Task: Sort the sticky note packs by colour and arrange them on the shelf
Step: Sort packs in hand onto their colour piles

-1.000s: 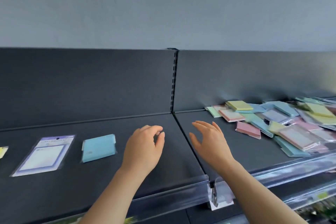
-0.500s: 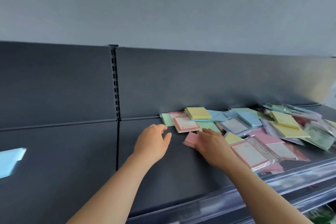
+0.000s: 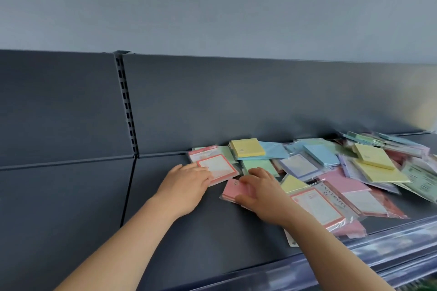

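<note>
A loose heap of sticky note packs (image 3: 331, 168) in pink, yellow, blue, green and lilac covers the right part of the dark shelf (image 3: 189, 231). My left hand (image 3: 186, 184) lies at the heap's left edge, its fingertips on a red-bordered white pack (image 3: 218, 166). My right hand (image 3: 262, 192) rests on a pink pack (image 3: 234, 190) at the front left of the heap, fingers curled over its far edge and thumb against its near edge. A yellow pack (image 3: 247, 147) sits on blue and green ones behind the hands.
A slotted upright (image 3: 126, 104) splits the dark back panel, and a seam runs down the shelf below it. A clear price rail (image 3: 390, 250) lines the front edge. Another red-bordered pack (image 3: 318, 207) lies near my right wrist.
The view swung right, so the blue and lilac packs on the left shelf left the frame. Both hands moved from bare shelf onto the heap's left edge, the right one landing on the pink pack.
</note>
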`<control>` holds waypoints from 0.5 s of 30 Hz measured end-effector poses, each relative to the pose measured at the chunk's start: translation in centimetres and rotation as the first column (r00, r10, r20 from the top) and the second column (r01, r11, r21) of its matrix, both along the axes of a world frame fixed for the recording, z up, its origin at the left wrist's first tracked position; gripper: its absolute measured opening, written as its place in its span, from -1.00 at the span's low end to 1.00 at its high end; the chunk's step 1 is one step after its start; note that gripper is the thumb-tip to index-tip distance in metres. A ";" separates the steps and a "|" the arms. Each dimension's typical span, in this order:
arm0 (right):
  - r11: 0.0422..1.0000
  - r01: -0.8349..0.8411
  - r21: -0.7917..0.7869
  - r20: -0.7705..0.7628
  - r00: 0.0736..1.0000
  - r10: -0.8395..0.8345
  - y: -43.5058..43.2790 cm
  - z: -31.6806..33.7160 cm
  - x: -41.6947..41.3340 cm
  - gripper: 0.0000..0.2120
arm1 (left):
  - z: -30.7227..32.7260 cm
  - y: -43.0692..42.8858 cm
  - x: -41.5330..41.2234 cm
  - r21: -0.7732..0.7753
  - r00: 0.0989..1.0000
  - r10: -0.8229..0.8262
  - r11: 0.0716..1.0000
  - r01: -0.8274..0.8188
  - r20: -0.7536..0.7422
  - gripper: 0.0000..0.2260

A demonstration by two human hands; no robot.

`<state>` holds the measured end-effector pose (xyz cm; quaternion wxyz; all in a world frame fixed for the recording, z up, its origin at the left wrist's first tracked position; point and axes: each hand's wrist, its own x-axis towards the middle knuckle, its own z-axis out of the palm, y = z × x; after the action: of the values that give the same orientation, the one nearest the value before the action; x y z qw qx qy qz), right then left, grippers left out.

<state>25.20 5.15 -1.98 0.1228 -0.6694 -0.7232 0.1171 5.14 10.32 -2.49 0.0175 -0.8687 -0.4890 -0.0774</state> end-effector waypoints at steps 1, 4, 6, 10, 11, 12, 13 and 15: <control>1.000 -0.008 -0.002 -0.025 1.000 0.008 0.0 0.1 0.0 -0.47 | 0.4 -0.5 -0.7 0.017 0.999 0.036 0.999 -0.036 0.003 -0.71; 0.999 -0.042 0.004 -0.066 0.997 0.042 0.1 0.4 -0.5 -0.50 | 1.7 -1.6 -2.0 -0.005 0.977 0.201 0.979 -0.202 0.073 -0.77; 1.000 -0.028 0.005 -0.095 0.995 0.029 0.0 0.5 -1.1 -0.54 | 2.1 -1.6 -2.0 -0.037 0.933 0.326 0.945 -0.324 0.156 -0.80; 0.993 0.098 0.061 -0.123 0.988 -0.090 0.5 1.0 -2.5 -0.53 | 1.0 -1.0 -1.5 -0.263 0.849 0.529 0.819 -0.511 -0.003 -0.27; 0.986 0.140 0.091 -0.134 0.983 -0.127 0.8 1.0 -2.7 -0.51 | 0.6 -0.8 -1.3 -0.299 0.848 0.531 0.807 -0.510 -0.014 -0.27; 0.979 0.174 0.103 -0.160 0.975 -0.156 1.1 1.1 -3.0 -0.51 | 0.5 -0.7 -1.2 -0.333 0.855 0.519 0.808 -0.486 0.010 -0.30; 0.976 0.194 0.099 -0.179 0.968 -0.175 1.4 1.0 -3.2 -0.51 | 0.4 -0.6 -1.1 -0.376 0.863 0.502 0.813 -0.445 0.064 -0.35; 0.986 0.158 0.055 -0.134 0.980 -0.149 2.0 0.8 -3.7 -0.50 | 0.4 -0.7 -0.8 -0.438 0.839 0.506 0.813 -0.385 0.202 -0.43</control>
<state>21.50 7.10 -1.15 0.2000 -0.7098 -0.6634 0.1266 4.31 9.63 -2.08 -0.2098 -0.6910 -0.6830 -0.1098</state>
